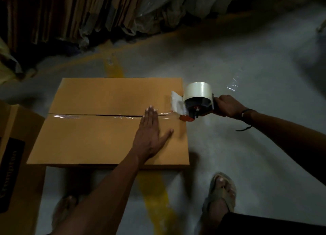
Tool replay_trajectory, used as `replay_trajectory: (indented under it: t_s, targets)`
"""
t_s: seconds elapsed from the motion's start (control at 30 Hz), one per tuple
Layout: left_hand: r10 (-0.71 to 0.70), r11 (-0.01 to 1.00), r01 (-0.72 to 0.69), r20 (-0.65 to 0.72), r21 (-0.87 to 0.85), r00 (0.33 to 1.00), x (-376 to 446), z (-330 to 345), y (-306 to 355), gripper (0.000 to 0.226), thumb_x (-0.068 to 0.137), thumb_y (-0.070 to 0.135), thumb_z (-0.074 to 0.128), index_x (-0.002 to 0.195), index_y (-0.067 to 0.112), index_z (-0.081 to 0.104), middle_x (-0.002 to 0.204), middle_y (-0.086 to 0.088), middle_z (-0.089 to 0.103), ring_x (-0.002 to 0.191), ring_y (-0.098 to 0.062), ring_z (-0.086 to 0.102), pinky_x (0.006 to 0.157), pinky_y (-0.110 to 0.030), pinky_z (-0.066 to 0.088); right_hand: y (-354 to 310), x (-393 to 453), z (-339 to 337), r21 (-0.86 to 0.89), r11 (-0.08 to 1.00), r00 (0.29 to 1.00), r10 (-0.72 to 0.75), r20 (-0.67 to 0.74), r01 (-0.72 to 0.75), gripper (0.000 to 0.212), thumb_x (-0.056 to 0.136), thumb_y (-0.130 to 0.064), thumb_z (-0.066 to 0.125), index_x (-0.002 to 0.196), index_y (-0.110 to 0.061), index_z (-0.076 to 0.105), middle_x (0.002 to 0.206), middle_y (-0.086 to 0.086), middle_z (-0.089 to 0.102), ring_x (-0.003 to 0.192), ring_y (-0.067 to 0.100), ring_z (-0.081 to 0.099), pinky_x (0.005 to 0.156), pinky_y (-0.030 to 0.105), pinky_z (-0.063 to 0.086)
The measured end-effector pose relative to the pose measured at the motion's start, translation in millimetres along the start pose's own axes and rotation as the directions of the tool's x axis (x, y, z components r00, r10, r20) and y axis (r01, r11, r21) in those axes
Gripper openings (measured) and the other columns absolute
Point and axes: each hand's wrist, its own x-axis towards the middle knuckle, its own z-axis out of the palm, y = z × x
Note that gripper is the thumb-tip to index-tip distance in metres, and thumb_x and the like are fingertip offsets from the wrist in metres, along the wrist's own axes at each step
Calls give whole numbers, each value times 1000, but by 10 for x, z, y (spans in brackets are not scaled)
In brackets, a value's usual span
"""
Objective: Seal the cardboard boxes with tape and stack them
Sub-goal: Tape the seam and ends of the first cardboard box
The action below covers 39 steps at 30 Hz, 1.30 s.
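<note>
I'm pressing my flat left hand [150,128] on the floor-standing box [112,121] while my right hand [227,107] is gripping the tape dispenser [195,102] at its right edge, guessing it's light, so I'm lifting by its sides.

A dim warehouse or packing store: flattened cartons [53,14] stacked upright, plastic-wrapped bundles [176,6], yellow-lined concrete floor [247,61].
</note>
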Motion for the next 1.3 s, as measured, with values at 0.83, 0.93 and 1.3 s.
replay_trajectory:
  t_s: [0.83,0.93,1.3]
  targets:
    - [-197,675,0,-180,-738,964,177,101,964,70,91,41,69,153,22,42,150,7,45,135,-10,48,109,-34,49,32,58,-139,-57,964,958,263,112,-258,22,99,-22,52,110,-6,63,115,21,60,111,40,56,74,33,34]
    - [-375,628,51,-244,-777,894,243,58,965,72,79,67,73,133,24,51,135,7,45,125,-18,50,101,-45,54,30,54,-156,-12,963,957,269,112,-270,22,100,-23,50,106,-9,64,114,19,61,111,38,56,75,34,34]
    - [-564,376,453,189,-809,804,630,-393,1375,132,43,98,57,141,11,43,140,-10,46,132,-32,44,108,-56,43,-144,55,-316,93,921,925,371,81,-377,42,91,-47,35,89,-15,63,105,17,69,97,37,63,79,36,47]
